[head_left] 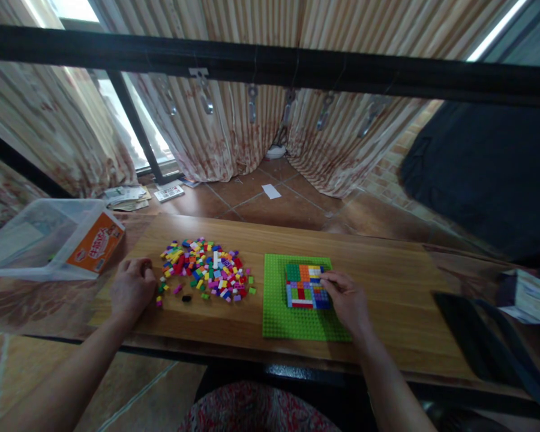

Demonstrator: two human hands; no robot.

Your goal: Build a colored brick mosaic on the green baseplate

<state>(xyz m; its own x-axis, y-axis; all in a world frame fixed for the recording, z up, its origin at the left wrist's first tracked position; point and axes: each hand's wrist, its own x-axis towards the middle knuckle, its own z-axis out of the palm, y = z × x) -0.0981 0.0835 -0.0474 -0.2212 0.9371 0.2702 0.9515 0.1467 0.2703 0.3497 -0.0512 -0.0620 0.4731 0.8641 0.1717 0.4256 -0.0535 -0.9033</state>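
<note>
A bright green studded baseplate (274, 315) lies on the wooden board, right of the middle. On it sits a block of toy bricks (302, 287) in many colours, in a rough square. My right hand (347, 300) comes in from the right, thumb and fingers pinched on a small toy brick at the block's upper right edge; the fingers mostly cover that brick. To the left is a loose pile of small coloured bricks (213, 270). My left hand (132, 285) rests on the board left of this pile, its fingers curled; whether anything is inside them is hidden.
A clear plastic box (40, 240) with an orange label stands at the far left. One black brick (186, 298) lies before the pile. The wooden board (396, 300) extends to the right, near a dark strap-like thing (472, 336). A dark rail (270, 63) crosses above.
</note>
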